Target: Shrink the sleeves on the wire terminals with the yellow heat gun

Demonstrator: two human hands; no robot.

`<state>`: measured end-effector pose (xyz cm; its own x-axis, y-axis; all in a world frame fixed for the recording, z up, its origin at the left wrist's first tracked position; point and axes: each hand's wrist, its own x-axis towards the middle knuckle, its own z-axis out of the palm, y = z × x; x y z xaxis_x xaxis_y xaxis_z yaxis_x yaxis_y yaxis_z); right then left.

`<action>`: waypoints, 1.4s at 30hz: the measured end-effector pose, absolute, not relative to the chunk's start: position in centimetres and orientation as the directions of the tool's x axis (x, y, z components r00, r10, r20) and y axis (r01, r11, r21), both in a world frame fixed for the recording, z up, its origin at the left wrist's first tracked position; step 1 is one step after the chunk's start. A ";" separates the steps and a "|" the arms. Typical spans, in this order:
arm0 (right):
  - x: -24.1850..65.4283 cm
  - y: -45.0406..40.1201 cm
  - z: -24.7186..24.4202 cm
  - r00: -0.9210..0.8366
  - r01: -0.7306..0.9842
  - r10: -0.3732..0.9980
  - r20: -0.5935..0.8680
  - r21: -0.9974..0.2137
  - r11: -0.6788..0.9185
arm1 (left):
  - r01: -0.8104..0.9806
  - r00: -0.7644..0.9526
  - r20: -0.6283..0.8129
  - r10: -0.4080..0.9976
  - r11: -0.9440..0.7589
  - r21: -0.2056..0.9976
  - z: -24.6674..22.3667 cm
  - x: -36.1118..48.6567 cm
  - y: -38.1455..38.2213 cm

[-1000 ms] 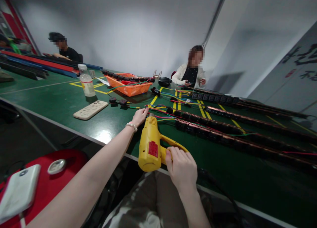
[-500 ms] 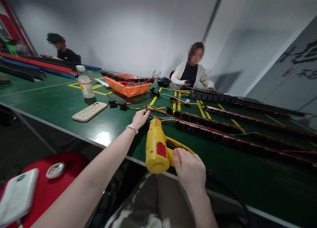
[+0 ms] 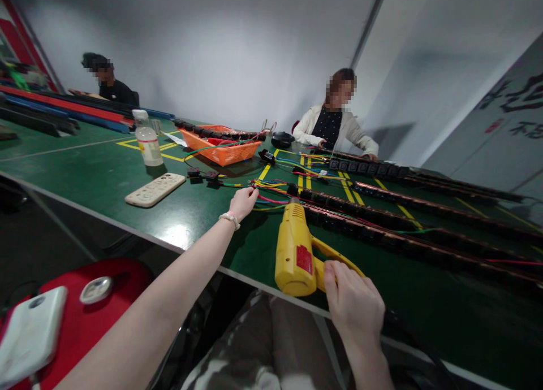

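My right hand (image 3: 355, 295) is wrapped round the handle of a yellow heat gun (image 3: 296, 248). The gun's nozzle points away from me, toward the coloured wires (image 3: 274, 200) at the end of a long dark strip with copper-coloured edges (image 3: 360, 223). My left hand (image 3: 244, 202) is closed on the ends of those wires, with the fingertips pinched together; the wires run from it to the strip. Just beyond the left hand lie more yellow and red wires (image 3: 269, 184) and black connectors (image 3: 212, 177).
A phone in a beige case (image 3: 155, 190) and a bottle (image 3: 147, 140) stand left on the green table (image 3: 106, 209). An orange basket (image 3: 220, 151) holds another strip. More strips (image 3: 424, 206) lie right. Two people sit across. A red stool (image 3: 114, 288) holds a white device (image 3: 31, 336).
My right hand has moved the heat gun to the right, so its nozzle now sits by the strip's wire end. My left hand has stayed nearly in place.
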<state>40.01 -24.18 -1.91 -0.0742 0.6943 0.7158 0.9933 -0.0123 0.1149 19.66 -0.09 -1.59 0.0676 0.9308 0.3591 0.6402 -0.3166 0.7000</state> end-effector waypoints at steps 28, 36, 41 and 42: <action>32.9 -22.3 -2.2 -0.097 0.994 0.690 0.718 0.041 0.098 | 0.549 0.129 0.388 0.913 -0.392 0.739 -2.6 19.6 1.8; 33.9 -22.3 -2.1 -0.095 0.991 0.687 0.720 0.001 0.136 | 0.512 0.144 0.257 0.956 -0.294 0.807 -2.1 19.4 1.6; 35.4 -22.6 -1.7 -0.103 0.990 0.688 0.719 0.009 0.139 | 0.448 0.195 0.221 0.956 -0.287 0.847 -2.3 19.4 1.6; 35.7 -22.7 -1.6 -0.100 0.991 0.696 0.711 0.012 0.130 | 0.450 0.202 0.234 0.951 -0.302 0.840 -2.3 19.4 1.5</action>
<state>35.75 -22.70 -1.61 -0.1001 0.6957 0.7113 0.9914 0.1299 0.0124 19.35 1.52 -2.34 0.2019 0.9510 0.2342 0.4497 -0.3024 0.8404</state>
